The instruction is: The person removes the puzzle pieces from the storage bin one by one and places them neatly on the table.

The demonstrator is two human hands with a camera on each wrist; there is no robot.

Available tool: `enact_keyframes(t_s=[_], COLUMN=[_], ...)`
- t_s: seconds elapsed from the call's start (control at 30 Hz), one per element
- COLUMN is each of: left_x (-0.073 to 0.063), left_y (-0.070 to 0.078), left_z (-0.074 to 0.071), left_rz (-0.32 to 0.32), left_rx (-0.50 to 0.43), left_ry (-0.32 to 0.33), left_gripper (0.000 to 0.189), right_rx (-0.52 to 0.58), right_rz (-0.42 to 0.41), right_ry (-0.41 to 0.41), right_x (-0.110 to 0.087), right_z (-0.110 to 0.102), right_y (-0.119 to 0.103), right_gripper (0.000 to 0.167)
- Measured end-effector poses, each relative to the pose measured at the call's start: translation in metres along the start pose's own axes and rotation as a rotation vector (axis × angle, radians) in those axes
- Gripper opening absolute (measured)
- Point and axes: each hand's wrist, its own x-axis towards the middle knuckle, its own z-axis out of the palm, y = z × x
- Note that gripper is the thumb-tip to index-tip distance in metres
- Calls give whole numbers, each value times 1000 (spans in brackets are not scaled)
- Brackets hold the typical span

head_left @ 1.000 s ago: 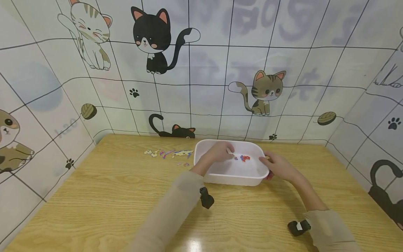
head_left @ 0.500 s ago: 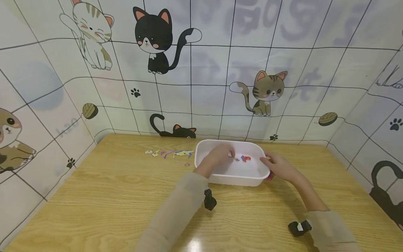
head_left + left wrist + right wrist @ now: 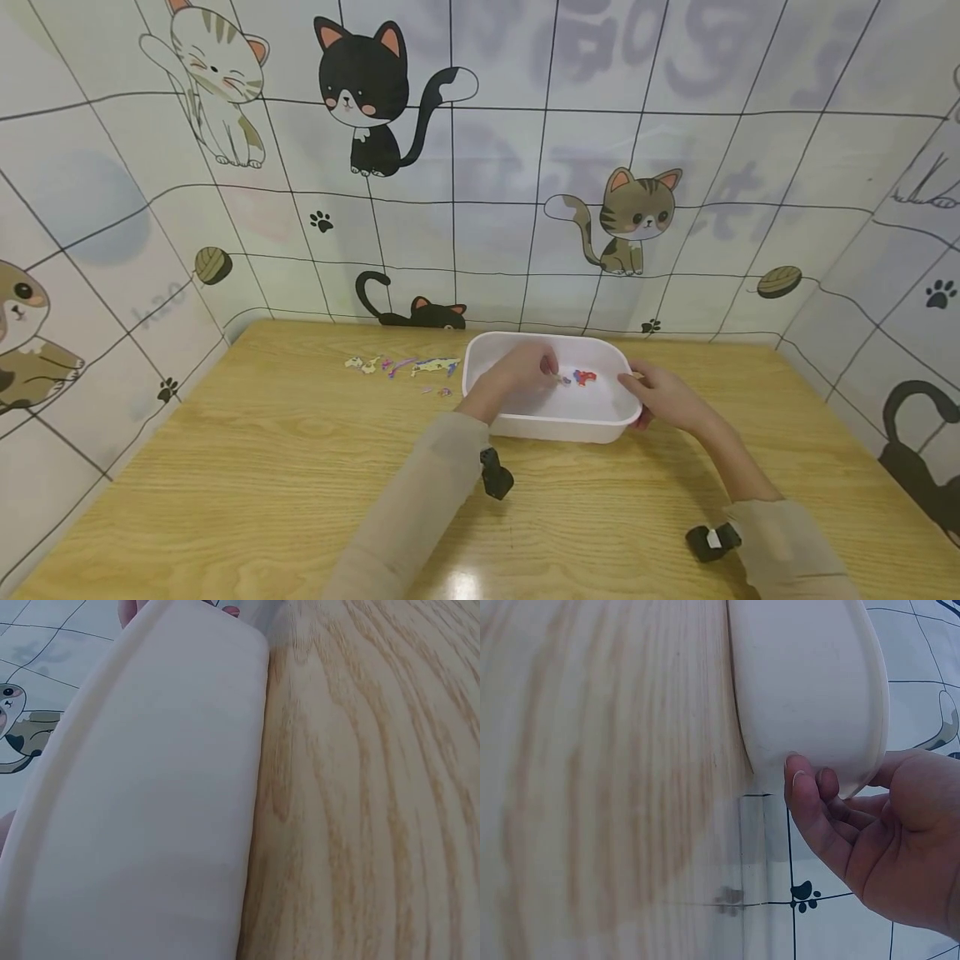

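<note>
A white plastic tub (image 3: 558, 429) stands on the table near the back wall. My left hand (image 3: 517, 371) reaches over its near left rim, fingers curled down toward the floor of the tub. At its fingertips it pinches a small pale purple-and-yellow piece (image 3: 566, 381). Just right of that lies a red-and-blue flat piece (image 3: 585, 378). My right hand (image 3: 663, 396) grips the tub's right end, thumb over the rim and fingers beneath; the right wrist view shows this hand (image 3: 885, 840) around the tub wall (image 3: 810, 682). In the left wrist view the tub's side (image 3: 157, 780) hides nearly all of the left hand.
Left of the tub, several small flat colourful pieces lie in a row, among them a yellow one (image 3: 435, 365) and a purple one (image 3: 401, 365). Two tiny bits (image 3: 445, 391) lie nearer. A cat-patterned wall covering (image 3: 495, 242) rises behind the wooden table (image 3: 247, 467).
The small piece at my left fingertips has shifted slightly right, closer to the red-and-blue piece. My right hand keeps its grip on the tub's right end.
</note>
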Motion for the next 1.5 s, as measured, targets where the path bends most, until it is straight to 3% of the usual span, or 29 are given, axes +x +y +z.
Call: enact_keyframes(t_s=[0.17,0.33,0.67,1.07,1.5], left_x=[1,-4,-27,-53,-80], left_y=[-1,-2,0,-5,-18], left_z=[0,-6,-26,-42,-58], left_rz=[14,51,41,149,177], left_rx=[-44,-110,-157,-260,-381], left_ry=[4,52,100,145,174], left_gripper=[9,12,15,14,15], right_rx=[-13,-20,-32,-28,-26], right_rz=[-4,-13,-5,-10,-13], right_ry=[3,3,7,2,2], right_x=[0,0,-1,0,0], right_z=[0,0,0,0,0], right_y=[0,0,0,0,1], right_gripper=[45,45,46,46,50])
